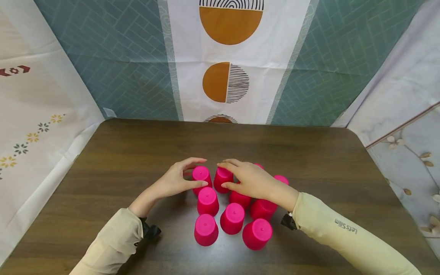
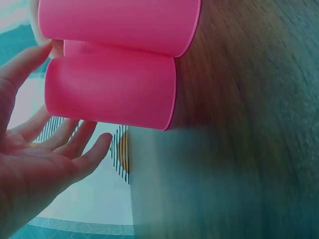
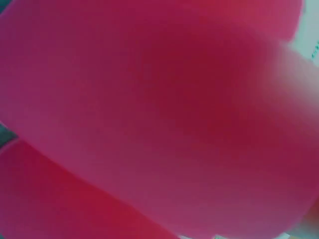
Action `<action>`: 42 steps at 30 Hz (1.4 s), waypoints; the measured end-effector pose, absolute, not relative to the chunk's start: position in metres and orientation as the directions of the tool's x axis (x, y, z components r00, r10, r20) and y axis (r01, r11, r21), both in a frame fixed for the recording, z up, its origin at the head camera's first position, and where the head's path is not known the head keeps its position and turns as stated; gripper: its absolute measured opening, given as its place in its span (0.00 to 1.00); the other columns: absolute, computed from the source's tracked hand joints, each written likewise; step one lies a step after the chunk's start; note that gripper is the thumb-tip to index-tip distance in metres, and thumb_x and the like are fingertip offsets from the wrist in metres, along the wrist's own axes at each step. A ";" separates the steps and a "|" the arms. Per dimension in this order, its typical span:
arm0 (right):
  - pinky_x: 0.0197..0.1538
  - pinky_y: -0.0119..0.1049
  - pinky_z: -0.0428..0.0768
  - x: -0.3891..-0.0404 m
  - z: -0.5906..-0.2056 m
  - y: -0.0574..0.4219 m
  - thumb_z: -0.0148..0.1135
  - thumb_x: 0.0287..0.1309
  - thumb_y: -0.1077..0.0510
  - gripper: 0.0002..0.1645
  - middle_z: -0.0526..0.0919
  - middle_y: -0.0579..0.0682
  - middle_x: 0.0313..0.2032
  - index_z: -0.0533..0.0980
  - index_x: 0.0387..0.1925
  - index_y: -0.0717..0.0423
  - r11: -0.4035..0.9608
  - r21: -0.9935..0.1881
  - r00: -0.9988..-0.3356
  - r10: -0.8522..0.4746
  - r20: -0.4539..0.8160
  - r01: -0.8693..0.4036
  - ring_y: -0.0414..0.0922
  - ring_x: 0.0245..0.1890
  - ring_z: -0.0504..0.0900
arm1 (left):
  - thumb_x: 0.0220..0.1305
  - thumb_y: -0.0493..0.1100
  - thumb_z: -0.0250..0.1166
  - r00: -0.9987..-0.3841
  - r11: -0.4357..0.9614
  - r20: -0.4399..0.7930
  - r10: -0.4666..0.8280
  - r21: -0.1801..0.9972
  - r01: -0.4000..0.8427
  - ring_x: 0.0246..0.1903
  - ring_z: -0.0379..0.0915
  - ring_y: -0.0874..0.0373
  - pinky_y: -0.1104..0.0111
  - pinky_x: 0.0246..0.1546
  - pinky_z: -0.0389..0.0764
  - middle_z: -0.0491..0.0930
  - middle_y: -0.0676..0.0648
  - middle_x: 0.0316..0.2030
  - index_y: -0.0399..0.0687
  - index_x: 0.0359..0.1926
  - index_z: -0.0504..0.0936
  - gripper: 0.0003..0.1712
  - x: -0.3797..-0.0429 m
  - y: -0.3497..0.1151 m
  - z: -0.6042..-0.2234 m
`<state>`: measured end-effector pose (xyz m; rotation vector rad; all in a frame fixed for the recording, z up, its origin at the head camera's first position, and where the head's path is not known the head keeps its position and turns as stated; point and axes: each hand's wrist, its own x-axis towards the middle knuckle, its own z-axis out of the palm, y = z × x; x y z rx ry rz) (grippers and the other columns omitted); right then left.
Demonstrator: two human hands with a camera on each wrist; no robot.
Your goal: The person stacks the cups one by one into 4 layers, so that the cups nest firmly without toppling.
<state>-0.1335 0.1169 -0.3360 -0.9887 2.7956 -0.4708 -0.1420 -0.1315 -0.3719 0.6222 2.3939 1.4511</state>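
Observation:
Several bright pink cups stand upside down, clustered on the brown table. My left hand [image 1: 175, 178] reaches around the far-left cup [image 1: 201, 173], thumb across its near side and fingers behind. In the left wrist view, spread fingers [image 2: 102, 149] show a gap from that cup [image 2: 112, 92], while the thumb tip lies by its base. To the right, my right hand [image 1: 252, 179] arches beside another cup [image 1: 222, 176], fingertips over its far side and thumb at its near side. Pink cup walls [image 3: 149, 114] fill the right wrist view and hide the fingers there.
Nearer cups stand close by, including a front-left cup [image 1: 206, 230], a middle cup [image 1: 232, 218] and a front-right cup [image 1: 257, 234]. More cups sit partly under the right hand and forearm. The table [image 1: 137, 145] ends at a patterned cloth backdrop [image 1: 130, 88].

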 end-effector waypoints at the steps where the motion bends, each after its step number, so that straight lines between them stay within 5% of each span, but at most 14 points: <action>1: 0.51 0.44 0.78 -0.132 -0.337 0.116 0.68 0.51 0.48 0.38 0.71 0.51 0.59 0.67 0.63 0.49 0.741 -0.323 -0.780 -0.626 -0.013 -0.589 0.49 0.54 0.76 | 0.49 0.46 0.73 -0.867 0.405 -0.010 0.498 0.887 0.222 0.55 0.68 0.48 0.48 0.55 0.71 0.70 0.42 0.59 0.52 0.61 0.69 0.38 -0.143 -0.131 -0.372; 14: 0.46 0.39 0.81 -0.130 -0.345 0.110 0.69 0.50 0.53 0.35 0.76 0.54 0.53 0.68 0.59 0.58 0.739 -0.412 -0.816 -0.578 0.019 -0.533 0.49 0.49 0.79 | 0.46 0.43 0.75 -0.874 0.414 0.054 0.483 0.865 0.282 0.45 0.78 0.51 0.55 0.47 0.79 0.80 0.47 0.45 0.44 0.54 0.75 0.32 -0.149 -0.132 -0.385; 26: 0.42 0.37 0.82 -0.136 -0.341 0.110 0.71 0.48 0.53 0.34 0.80 0.52 0.45 0.70 0.56 0.59 0.731 -0.400 -0.797 -0.604 -0.004 -0.553 0.46 0.41 0.81 | 0.48 0.47 0.73 -0.972 0.477 0.047 0.229 0.865 0.154 0.45 0.79 0.49 0.60 0.43 0.81 0.79 0.45 0.48 0.47 0.54 0.75 0.31 -0.176 -0.114 -0.381; 42: 0.38 0.34 0.82 -0.134 -0.334 0.104 0.72 0.47 0.52 0.34 0.81 0.50 0.39 0.71 0.55 0.58 0.759 -0.392 -0.813 -0.581 -0.048 -0.520 0.44 0.35 0.81 | 0.48 0.44 0.73 -0.974 0.507 0.089 0.208 0.842 0.185 0.45 0.78 0.44 0.58 0.43 0.81 0.78 0.41 0.48 0.42 0.53 0.76 0.30 -0.191 -0.099 -0.385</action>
